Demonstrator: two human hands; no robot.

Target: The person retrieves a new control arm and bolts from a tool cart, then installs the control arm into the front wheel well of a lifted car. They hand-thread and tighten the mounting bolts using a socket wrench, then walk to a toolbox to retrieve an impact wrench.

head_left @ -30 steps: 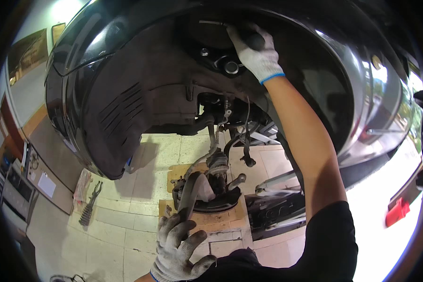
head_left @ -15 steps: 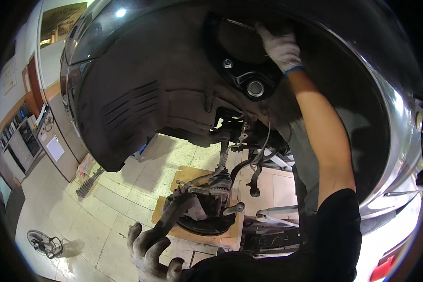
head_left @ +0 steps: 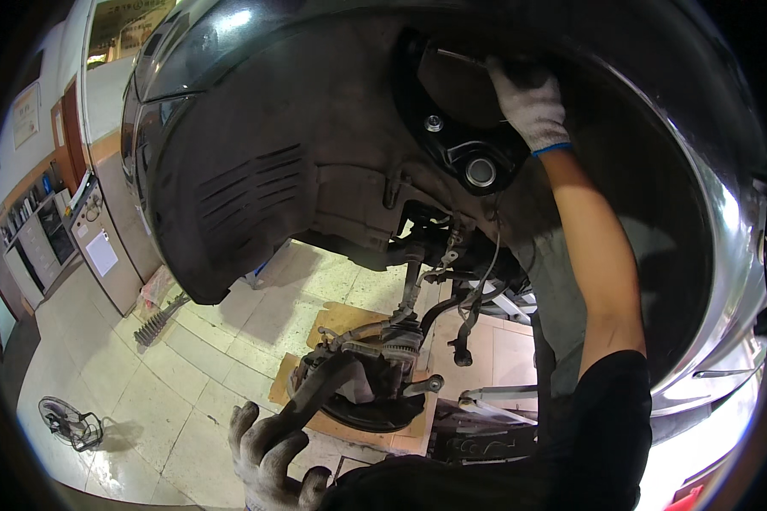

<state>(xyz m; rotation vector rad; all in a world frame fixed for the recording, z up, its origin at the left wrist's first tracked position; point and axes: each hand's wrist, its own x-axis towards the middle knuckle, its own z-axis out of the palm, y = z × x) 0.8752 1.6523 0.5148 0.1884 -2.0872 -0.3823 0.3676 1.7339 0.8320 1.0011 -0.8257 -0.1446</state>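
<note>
Thin silver metal rod (head_left: 458, 56): pokes out L of R fingertips & meets them, so prob. guided from there
Curved dark-grey metal arm (head_left: 320, 396): near end inside L fingers, rest runs up & R of them; prob. gripped so it won't swing
Black round shield (head_left: 379, 417): R of L fingers, at arm's far end
Tan cardboard sheet (head_left: 341, 319): beyond L fingers, under the parts, maybe to guard floor
Glossy black curved bracket (head_left: 413, 94): L of & below R fingers, its silver round boss (head_left: 481, 173) lower than them
R hand, white knit glove w/ blue cuff (head_left: 535, 115): raised into dark wheel well, fingers bent, half lost in shadow; can't tell if clamped or apart
R forearm: bare, slants up from bent elbow
L hand, soiled grey-white glove (head_left: 268, 464): low, fingers curled & clamped round arm's end
</note>
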